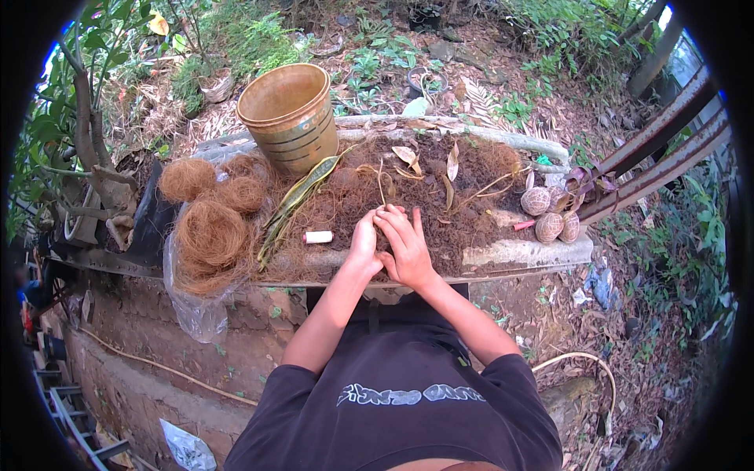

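Outdoors, under trees and undergrowth, a weathered slab lies before a leaf-strewn slope, with loose dark soil heaped over its middle. One thin brown stem rises just beyond the fingertips at the near side of that soil; whether it is gripped or only stands behind them, I cannot tell. Two bare hands come together there: the left hand is cupped, and the right hand lies against it with its fingers laid across the left one's. Both sets of fingers are drawn in close, and they hide whatever may be between the palms. Just past them, at least three dry leaves stick up from the soil, in the way on the far side. One white spool lies left of the hands, and beyond it is one bunch of long green, yellow-edged leaves. Farther left, four clumps of brown fibre rest together by clear plastic. One large tan pot stands behind the leaves. Well to the right sit four round brown balls, wrapped in pale thread, with one small pink piece beside them; two rusty bars slant behind.
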`<state>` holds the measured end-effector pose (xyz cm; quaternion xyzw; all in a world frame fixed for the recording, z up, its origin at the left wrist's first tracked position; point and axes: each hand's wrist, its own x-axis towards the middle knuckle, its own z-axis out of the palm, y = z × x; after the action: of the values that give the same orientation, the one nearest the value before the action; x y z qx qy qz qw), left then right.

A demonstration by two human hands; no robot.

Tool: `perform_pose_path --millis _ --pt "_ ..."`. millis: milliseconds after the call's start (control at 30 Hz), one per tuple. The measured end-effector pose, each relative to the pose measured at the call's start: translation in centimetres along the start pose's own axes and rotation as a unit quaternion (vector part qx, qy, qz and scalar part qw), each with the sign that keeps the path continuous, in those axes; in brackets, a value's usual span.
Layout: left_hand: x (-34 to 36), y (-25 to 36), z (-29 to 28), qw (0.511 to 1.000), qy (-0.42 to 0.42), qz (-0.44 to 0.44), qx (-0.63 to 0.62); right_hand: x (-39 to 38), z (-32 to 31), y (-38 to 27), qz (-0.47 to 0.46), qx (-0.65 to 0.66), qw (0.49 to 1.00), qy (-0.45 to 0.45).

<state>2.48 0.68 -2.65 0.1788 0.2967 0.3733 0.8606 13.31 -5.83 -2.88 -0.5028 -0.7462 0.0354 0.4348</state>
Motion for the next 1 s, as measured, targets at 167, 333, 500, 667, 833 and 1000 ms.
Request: perform_pose_path --millis 167,333,500,667,833,1000 --pt "-0.2 0.6 1.8 0.987 0.157 0.029 0.01 0.5 -0.9 0.0 -0.014 -0.022 0.997 -0.069" --pt "-1.0 2.3 1.3 0.996 0.021 0.031 0.084 0.5 -1.9 0.3 -0.007 0.024 0.996 -0.085" --pt "-1.6 2.2 3.0 0.989 0.072 0.074 0.105 1.0 -2.0 -1.2 0.004 -0.133 0.991 0.001" --pt "-0.7 2.3 1.5 0.987 0.024 0.101 0.119 1.4 -2.0 -0.8 0.023 -0.04 0.999 0.009" --pt "-0.9 2.5 1.9 0.99 0.022 0.127 0.056 1.8 -1.8 -0.6 0.063 0.069 0.993 0.072" --pt "-0.1 2.4 1.4 0.986 0.027 0.125 0.108 1.7 -1.4 -0.8 0.033 -0.015 0.999 0.027"
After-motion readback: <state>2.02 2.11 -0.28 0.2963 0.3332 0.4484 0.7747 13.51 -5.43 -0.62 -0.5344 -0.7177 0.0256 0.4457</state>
